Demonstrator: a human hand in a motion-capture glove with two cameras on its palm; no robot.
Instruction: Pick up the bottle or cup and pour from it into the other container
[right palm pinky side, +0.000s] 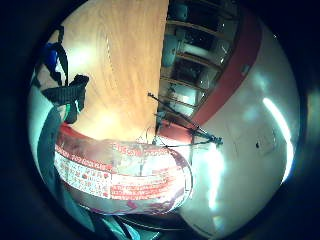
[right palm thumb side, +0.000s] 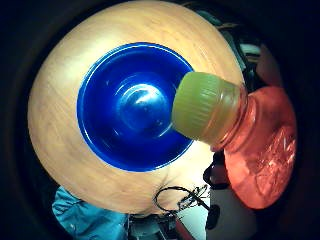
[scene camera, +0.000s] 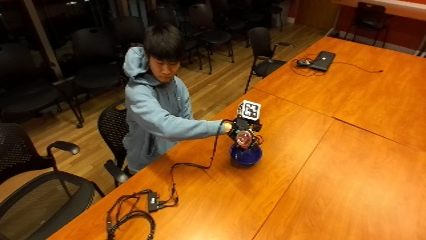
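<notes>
One red bottle (scene camera: 244, 138), yellow-green cap (right palm thumb side: 200, 111) on, held tipped above one blue bowl (scene camera: 245, 156); in the thumb-side palm view the capped neck points over the bowl's rim at about 3 o'clock of the bowl, red body close to the palm. Little-finger palm view shows the bottle's printed red-and-white label (right palm pinky side: 120, 175) filling the area next to the palm. Right hand (scene camera: 241, 127), black-gloved, grasping the bottle around its body; arm in a light blue-grey sleeve reaching out from the seated person. Bowl stands on the orange-brown wooden bench (scene camera: 346, 175), made of several joined sections with visible seams. One black cable bundle (scene camera: 136, 212) lies at roughly 7 o'clock from the bowl, near the bench edge. One laptop (scene camera: 323, 60) with cords sits well apart at about 1 o'clock. Room: wood plank floor, many black chairs around, one chair (scene camera: 263, 47) drawn near the far bench corner.
</notes>
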